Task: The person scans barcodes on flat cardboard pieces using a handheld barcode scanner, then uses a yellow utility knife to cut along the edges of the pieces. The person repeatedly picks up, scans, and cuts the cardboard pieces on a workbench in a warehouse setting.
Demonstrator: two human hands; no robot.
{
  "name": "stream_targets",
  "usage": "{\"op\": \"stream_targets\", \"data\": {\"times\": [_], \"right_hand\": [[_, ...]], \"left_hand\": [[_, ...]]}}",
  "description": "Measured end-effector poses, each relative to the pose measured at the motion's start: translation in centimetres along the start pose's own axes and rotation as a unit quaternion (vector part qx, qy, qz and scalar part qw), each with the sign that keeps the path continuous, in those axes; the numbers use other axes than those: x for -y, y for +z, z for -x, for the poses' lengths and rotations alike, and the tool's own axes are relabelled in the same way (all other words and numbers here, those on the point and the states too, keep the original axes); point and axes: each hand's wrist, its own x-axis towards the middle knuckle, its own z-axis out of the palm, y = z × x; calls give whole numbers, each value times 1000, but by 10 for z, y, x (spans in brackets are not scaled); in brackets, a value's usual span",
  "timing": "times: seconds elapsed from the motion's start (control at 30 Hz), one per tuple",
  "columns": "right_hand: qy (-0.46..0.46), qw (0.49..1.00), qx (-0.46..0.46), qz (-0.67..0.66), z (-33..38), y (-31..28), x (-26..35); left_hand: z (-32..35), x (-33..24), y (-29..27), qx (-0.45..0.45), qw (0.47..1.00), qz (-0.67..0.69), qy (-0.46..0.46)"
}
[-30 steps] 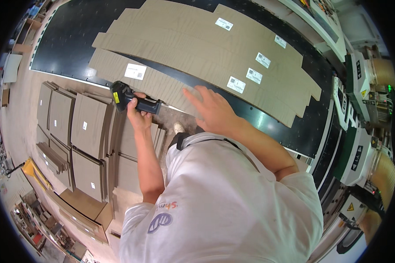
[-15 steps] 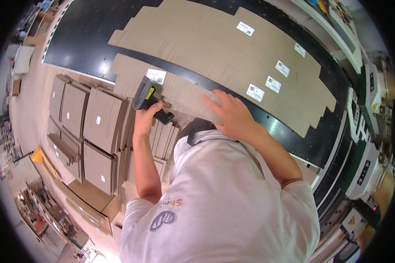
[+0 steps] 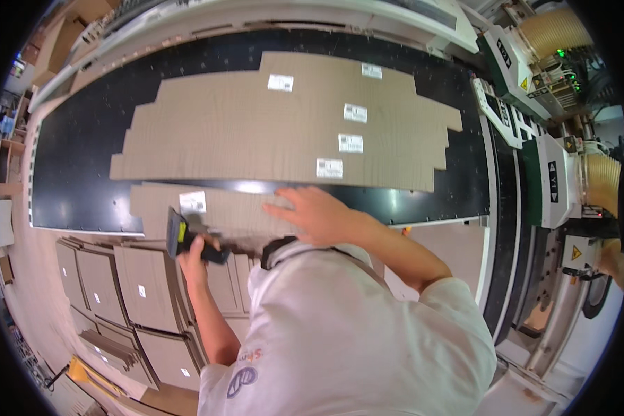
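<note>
My left hand is wrapped around the handle of a dark handheld barcode scanner with a yellow patch on its side. The scanner head is close to a white printed label on a narrow grey-brown wood-grain panel. This panel lies along the near edge of a black table and partly overhangs it. My right hand is open at the panel's right part, fingers stretched left over it; whether they press on it I cannot tell.
Beyond a dark gap lie more wood-grain panels edge to edge, bearing several white labels. Stacks of labelled panels stand below the table at left. Machine housings with hoses line the right side, and a pale beam crosses the far side.
The view has turned, so the table now lies nearly level across it. The scanner stays in my left hand near the label, and my right hand stays at the narrow panel.
</note>
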Motion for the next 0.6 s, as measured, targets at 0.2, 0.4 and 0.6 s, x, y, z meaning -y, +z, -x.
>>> {"op": "stream_targets", "data": {"times": [0.2, 0.4, 0.6], "right_hand": [[-24, 995, -96, -8, -1, -13, 2], [96, 977, -189, -29, 46, -30, -28], [279, 872, -401, 22, 151, -29, -86]], "left_hand": [[-1, -82, 39, -67, 996, 2, 53], [-43, -134, 94, 41, 990, -108, 85], [-96, -147, 188, 181, 973, -128, 63]]}}
